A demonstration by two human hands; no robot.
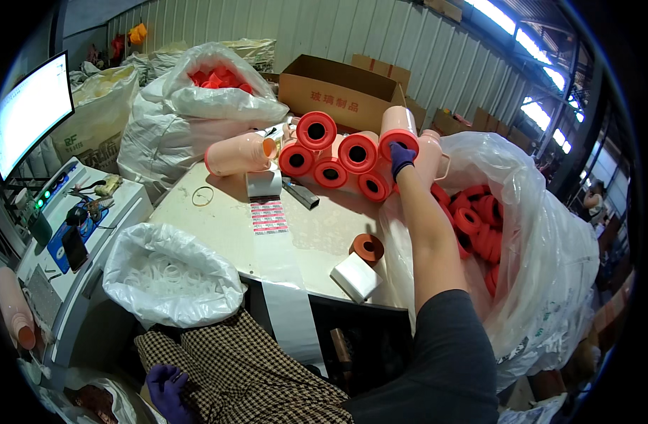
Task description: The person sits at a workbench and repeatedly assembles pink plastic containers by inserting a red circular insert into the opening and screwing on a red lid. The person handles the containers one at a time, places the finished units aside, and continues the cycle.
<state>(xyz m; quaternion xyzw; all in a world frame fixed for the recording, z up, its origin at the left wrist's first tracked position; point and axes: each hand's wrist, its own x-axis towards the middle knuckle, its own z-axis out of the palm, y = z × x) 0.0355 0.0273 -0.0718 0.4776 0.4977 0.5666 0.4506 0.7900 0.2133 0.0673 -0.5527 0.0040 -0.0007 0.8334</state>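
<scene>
1. Though the purple-gloved left hand [170,392] is curled near the lap, can't tell its grip.
2. Purple-gloved right hand [403,157], well apart, touches a pink cylindrical red-based bottle [396,119]; grip's unclear.
3. Bottle's across the white table [218,239].

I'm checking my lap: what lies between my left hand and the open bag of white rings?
In the head view, only checked cloth lies between the purple-gloved left hand and the open white plastic bag.
</scene>
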